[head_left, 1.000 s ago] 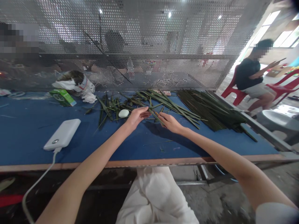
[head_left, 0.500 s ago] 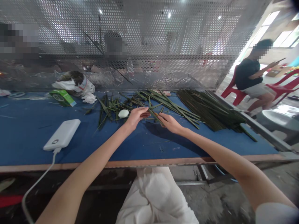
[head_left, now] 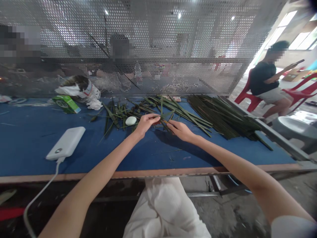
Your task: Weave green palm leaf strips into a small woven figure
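Just above the blue table, my left hand (head_left: 146, 123) pinches a small piece of crossed green leaf strips (head_left: 161, 107). One strip points up from it and another sticks out to the right. My right hand (head_left: 180, 129) is closed at the near right side of the same piece, its fingertips close to the left ones. A small orange-yellow thing (head_left: 165, 122) shows at the right fingertips; its kind is too small to make out. Left of my left hand lies a pale, egg-shaped object (head_left: 130, 121).
Cut leaf pieces (head_left: 114, 114) lie behind the hands, long dark leaf strips (head_left: 218, 115) to the right. A white power bank (head_left: 66, 142) with a cable, a green box (head_left: 66, 103) and a crumpled bag (head_left: 84, 91) are left. A perforated metal screen (head_left: 160, 49) stands behind; a seated person (head_left: 264, 77) is right.
The leaf piece has turned slightly between my fingers, and its upper strip now stands straighter. My left fingertips have moved a little to the right. The seated person's held device has tilted.
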